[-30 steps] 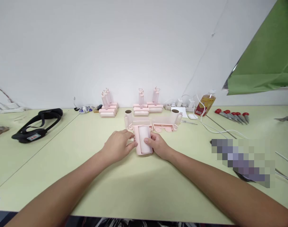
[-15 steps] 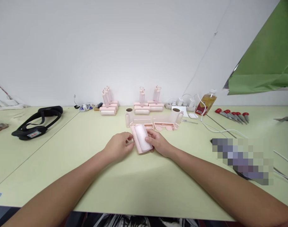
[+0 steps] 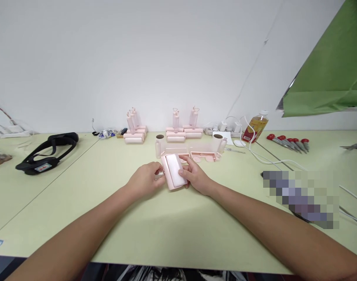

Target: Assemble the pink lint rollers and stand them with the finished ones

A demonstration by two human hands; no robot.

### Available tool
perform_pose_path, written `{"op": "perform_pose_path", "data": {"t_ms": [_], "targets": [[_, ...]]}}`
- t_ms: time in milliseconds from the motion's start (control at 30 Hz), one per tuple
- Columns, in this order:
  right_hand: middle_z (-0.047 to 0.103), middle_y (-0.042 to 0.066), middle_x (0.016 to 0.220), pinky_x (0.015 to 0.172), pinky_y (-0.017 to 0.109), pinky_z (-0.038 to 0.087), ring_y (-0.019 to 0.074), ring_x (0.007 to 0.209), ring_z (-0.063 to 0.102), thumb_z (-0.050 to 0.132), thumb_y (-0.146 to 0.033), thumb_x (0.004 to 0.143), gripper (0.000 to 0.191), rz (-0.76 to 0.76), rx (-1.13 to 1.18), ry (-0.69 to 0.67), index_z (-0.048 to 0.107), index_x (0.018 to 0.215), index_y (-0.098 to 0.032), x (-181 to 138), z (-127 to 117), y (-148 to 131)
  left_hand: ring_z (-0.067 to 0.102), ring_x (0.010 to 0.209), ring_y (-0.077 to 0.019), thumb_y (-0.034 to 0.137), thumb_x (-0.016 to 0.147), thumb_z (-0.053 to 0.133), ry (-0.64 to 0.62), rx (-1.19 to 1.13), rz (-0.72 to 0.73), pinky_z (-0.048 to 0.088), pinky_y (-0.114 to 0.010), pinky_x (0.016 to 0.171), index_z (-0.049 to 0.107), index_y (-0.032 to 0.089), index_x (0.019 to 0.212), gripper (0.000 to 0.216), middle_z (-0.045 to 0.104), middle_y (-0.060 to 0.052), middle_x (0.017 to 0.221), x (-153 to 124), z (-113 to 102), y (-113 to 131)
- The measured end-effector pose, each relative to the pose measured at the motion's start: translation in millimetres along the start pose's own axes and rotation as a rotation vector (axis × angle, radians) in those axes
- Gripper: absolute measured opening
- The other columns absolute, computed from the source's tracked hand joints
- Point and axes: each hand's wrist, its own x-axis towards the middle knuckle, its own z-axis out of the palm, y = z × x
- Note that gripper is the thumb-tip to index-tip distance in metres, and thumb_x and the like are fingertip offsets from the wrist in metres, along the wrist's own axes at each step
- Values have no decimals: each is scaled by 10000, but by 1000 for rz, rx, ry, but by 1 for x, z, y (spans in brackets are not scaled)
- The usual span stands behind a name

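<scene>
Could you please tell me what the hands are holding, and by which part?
Both hold the pink roller case: the left hand pinches a small clear piece at its left end, and the right hand grips its right side.

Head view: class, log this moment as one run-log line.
left hand: grips pink case left edge | right hand: holds its right side | table: pink parts behind case

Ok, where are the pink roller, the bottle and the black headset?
roller (image 3: pixel 175 175): head view, middle of its pale face.
bottle (image 3: pixel 255 128): head view, its amber middle.
headset (image 3: pixel 64 137): head view, its thick far band.
</scene>
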Motion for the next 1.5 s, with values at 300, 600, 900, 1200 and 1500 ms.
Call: {"op": "perform_pose_path", "data": {"t_ms": [300,600,900,1200,1500], "targets": [[562,-32,717,428,243,454,128,528,510,613,-467,792,545,21,28,81,418,1245,-236,0,-2,-4,528,606,-167,341,759,500,-52,19,-6,355,-277,524,577,209,782,155,619,-10,717,2,-26,-16],[653,59,991,735,336,483,222,865,603,587,-348,786,394,-144,-370,244,607,1149,-195,-2,-23,-14,521,624,-148,404,784,507,159,-101,-113,378,-247,541,569,199,786,215,604,-3,720,5,-39,-32],[609,127,1220,975,462,405,300,1143,530,613,-382,791,471,-194,-1001,73,609,1218,-184,-5,-37,-14,468,594,-120,380,782,533,242,-186,-84,371,-229,540,567,195,777,188,561,20,683,5,-37,-33],[607,119,1192,924,428,426,291,1087,540,598,-285,746,450,-149,-1029,25,591,1183,-180,-7,-36,-23,454,581,-115,350,785,536,190,-172,-53,363,-230,533,561,191,765,161,543,26,659,4,-38,-30],[627,107,1055,886,455,408,282,996,529,524,-202,758,330,-507,-966,230,603,1078,-193,-14,-27,-25,480,621,-112,325,805,549,128,-164,60,365,-225,542,547,186,789,140,562,19,716,0,-25,-25]]}}
